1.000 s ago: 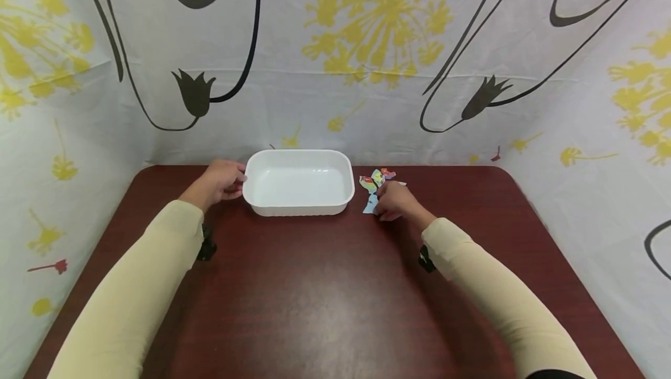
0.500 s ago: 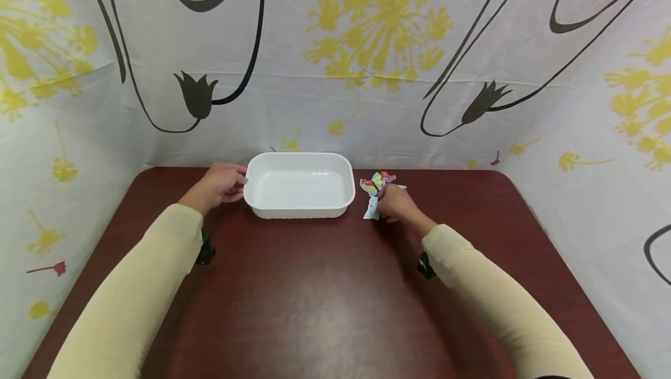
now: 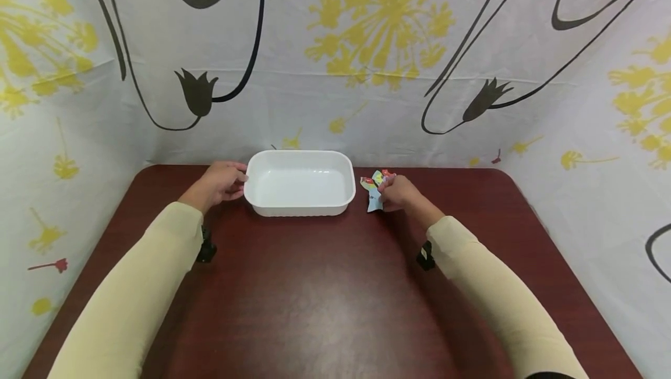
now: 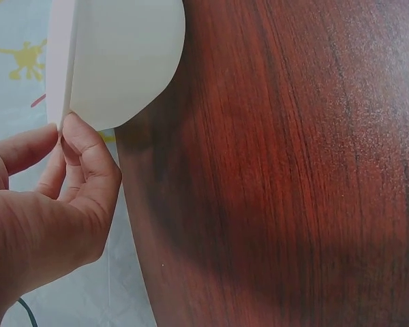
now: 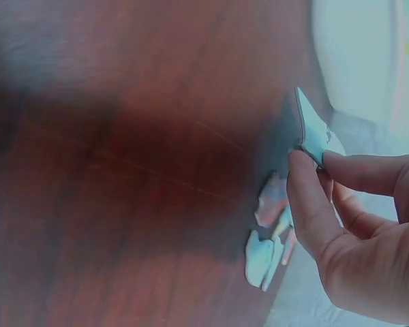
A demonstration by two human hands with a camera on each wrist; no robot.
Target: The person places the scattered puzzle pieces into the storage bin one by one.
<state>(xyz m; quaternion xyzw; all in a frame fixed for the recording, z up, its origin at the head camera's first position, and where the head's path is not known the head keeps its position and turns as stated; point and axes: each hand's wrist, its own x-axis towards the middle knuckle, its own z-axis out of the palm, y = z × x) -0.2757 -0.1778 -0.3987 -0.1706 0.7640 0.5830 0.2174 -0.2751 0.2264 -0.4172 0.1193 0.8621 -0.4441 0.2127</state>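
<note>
Patterned cloth backs the tabletop, where, from the head, the pale-blue piece is between the right hand and white tray; from the left wrist, the left hand pinches the tray; from the right wrist, the right hand's grip clamps one end of the piece.

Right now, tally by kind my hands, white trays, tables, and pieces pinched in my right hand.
Hands: 2 (left hand, right hand)
White tray: 1
Table: 1
Pinched light-blue piece: 1
Total: 5
Loose pieces overlap too much to count.
</note>
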